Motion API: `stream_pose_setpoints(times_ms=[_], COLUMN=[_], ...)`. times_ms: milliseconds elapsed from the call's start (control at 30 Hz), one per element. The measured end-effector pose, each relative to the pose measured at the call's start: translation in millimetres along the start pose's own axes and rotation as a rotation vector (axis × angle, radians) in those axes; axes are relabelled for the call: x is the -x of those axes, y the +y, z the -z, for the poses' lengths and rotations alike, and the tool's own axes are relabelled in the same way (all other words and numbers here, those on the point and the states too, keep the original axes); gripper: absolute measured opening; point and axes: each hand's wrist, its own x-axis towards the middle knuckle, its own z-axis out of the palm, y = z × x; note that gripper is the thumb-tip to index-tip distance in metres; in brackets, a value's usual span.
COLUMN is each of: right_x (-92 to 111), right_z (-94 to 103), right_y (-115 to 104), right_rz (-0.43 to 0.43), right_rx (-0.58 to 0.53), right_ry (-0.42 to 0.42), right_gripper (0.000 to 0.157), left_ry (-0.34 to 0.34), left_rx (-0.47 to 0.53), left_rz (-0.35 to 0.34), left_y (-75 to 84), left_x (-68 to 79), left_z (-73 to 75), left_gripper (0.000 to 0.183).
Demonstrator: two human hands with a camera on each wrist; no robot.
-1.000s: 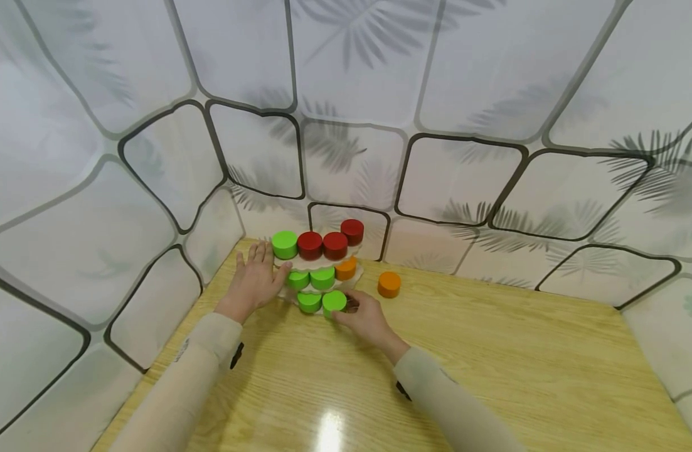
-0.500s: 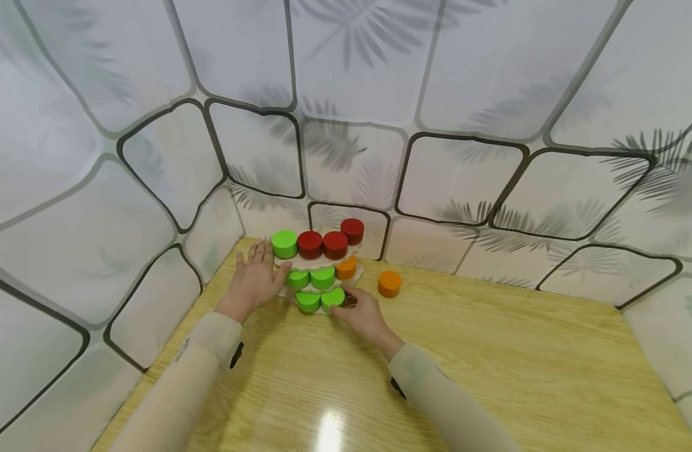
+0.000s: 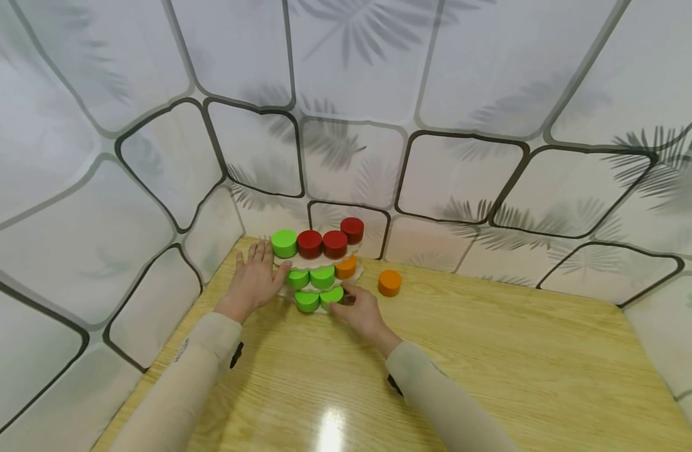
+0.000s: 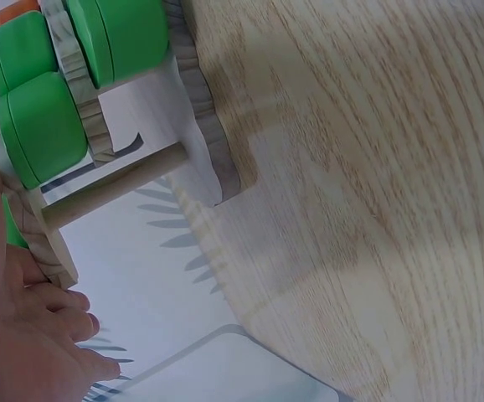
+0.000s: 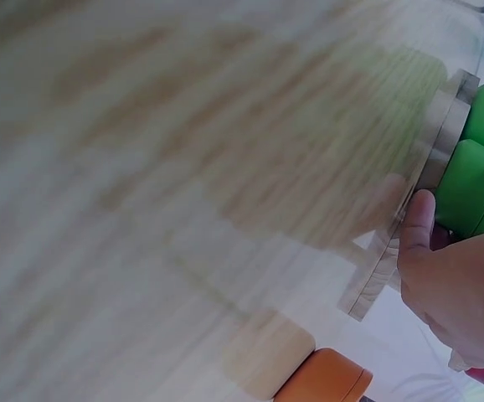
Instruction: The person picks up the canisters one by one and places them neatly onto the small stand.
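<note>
A tiered wooden rack with wavy-edged shelves stands near the back left corner, bearing round blocks in rows. My left hand holds the left end of its top shelf, thumb in front and fingers at the side; the left wrist view shows those fingers around the shelf's end. With thumb and fingers my right hand pinches a green block on the bottom tier. Another green block sits right beside it. In the right wrist view, my thumb lies along the shelf's front edge, by the green block.
On the top tier are a green block and several red blocks. The middle tier bears green blocks and an orange block. A loose orange block lies on the table, right of the rack. Patterned walls enclose the back and sides.
My right hand has moved slightly left and inward, and the green block it pinches has tucked back beside the other one on the bottom tier. My left hand has stayed put.
</note>
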Motion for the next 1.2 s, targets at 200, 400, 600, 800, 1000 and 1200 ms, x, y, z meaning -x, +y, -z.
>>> stream_pose_setpoints(times_ms=[200, 400, 600, 800, 1000, 1200], right_x=[-0.2, -0.3, -0.5, 1.1, 3.6, 8.8], right_z=[-0.1, 0.4, 0.7, 4.9, 14.7, 26.9], right_y=[-5.6, -8.3, -7.1, -7.0, -6.3, -5.0], right_rz=[-0.019, -0.029, -0.032, -0.051, -0.054, -0.061], right_rx=[-0.01, -0.021, -0.032, -0.078, -0.128, -0.114], right_ry=[0.01, 0.023, 0.022, 0.024, 0.033, 0.05], right_gripper=[0.062, 0.063, 0.063, 0.061, 0.052, 0.044], left_ry=[0.014, 0.015, 0.019, 0.026, 0.013, 0.0], left_rx=[0.0, -0.001, -0.007, -0.013, -0.008, -0.003], left_rz=[-0.005, -0.007, -0.009, -0.014, -0.01, -0.006], left_y=[0.4, 1.4, 1.7, 1.1, 0.9, 0.3], left_x=[-0.7, -1.1, -1.0, -2.0, -1.3, 0.2], left_z=[0.3, 1.3, 1.2, 0.1, 1.2, 0.6], left_gripper=[0.083, 0.083, 0.083, 0.083, 0.084, 0.083])
